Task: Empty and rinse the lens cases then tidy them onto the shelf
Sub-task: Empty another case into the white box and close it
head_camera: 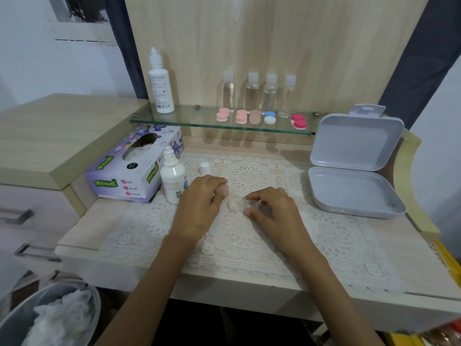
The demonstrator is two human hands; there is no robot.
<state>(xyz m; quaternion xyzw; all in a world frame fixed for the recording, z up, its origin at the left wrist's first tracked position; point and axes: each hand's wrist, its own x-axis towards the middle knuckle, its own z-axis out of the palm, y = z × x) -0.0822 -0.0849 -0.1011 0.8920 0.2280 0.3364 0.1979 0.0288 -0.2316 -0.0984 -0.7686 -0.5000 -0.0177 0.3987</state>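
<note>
Scene: a person's two hands work over a lace mat (336, 236) on a pale wooden desk.
Left hand (199, 203): fingers curled round a small pinkish piece (223, 191), apparently a cap, though the hand hides most of it.
Right hand (272, 208): thumb and fingertips pinch one end of the clear lens case (234, 205), which lies on the mat between the hands.
Shelf: the glass shelf (189, 121) carries a row of coloured lens cases (241, 116), with four clear bottles (252, 92) behind them and a tall white bottle (161, 83) at its left end.
In the way: a small white bottle (173, 178) stands just beside the left hand, a loose white cap (205, 168) behind the knuckles, and a tissue box (134, 168) further left.
Right side: an open grey box (349, 186), lid raised.
Lower left: a bin (15, 320) holding crumpled plastic.
</note>
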